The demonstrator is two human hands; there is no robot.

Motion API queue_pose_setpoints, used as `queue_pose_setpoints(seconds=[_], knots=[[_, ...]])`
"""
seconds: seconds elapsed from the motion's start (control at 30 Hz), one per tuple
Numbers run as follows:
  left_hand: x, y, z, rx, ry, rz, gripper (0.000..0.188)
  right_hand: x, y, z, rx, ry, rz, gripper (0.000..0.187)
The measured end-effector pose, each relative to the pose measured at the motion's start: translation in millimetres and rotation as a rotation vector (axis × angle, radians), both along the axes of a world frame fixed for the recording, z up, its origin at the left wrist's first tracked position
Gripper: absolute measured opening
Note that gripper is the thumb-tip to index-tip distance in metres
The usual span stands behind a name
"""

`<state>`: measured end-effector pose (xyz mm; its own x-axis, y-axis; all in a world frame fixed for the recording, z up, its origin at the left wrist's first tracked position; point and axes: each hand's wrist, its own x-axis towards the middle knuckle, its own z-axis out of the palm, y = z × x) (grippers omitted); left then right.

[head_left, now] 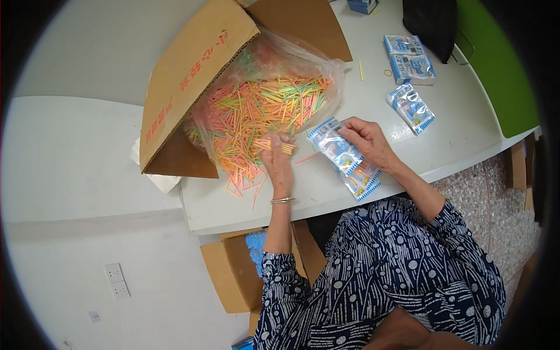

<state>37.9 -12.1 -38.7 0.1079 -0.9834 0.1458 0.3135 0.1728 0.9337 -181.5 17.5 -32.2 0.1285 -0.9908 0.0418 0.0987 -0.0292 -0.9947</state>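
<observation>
While the left hand closes around a small bunch of pastel sticks at the near edge of the loose pile, the right hand pinches a blue-and-white packet by its right side, just beside that bunch. A second packet shows partly beneath the first; whether the fingers grip it too, I cannot tell. The pile spills from a clear plastic bag in a tilted cardboard box onto the white table. Farther right lie another packet and, beyond it, more packets near a rubber band
</observation>
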Motion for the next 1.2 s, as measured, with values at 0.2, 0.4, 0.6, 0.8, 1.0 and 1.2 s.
queue_pose_setpoints(seconds=[0.2,0.4,0.6,0.8,1.0,1.2], knots=[[-19.8,0.3,37.1,0.085,-0.084,-0.056,0.016,15.2,-10.9,-4.5,-0.135,0.147,0.011,0.019],[-18.8,7.4,29.7,-0.008,-0.675,-0.155,0.015,12.1,-16.6,4.7,-0.238,0.34,0.032,0.018],[-24.1,4.2,21.7,-0.038,-0.623,-0.174,0.012,11.4,-22.3,-1.9,-0.256,0.346,0.104,0.02],[-23.2,4.1,21.3,0.045,-0.621,-0.134,0.012,13.7,-18.9,-4.6,-0.276,0.245,0.083,0.021],[-26.8,8.2,13.9,0.041,-0.538,-0.116,0.012,14.9,-17.1,-0.9,-0.163,0.221,0.094,0.023],[-20.1,7.6,1.3,0.028,-0.73,-0.047,0.015,15.3,-17.9,1.9,-0.181,0.356,0.138,0.029]])
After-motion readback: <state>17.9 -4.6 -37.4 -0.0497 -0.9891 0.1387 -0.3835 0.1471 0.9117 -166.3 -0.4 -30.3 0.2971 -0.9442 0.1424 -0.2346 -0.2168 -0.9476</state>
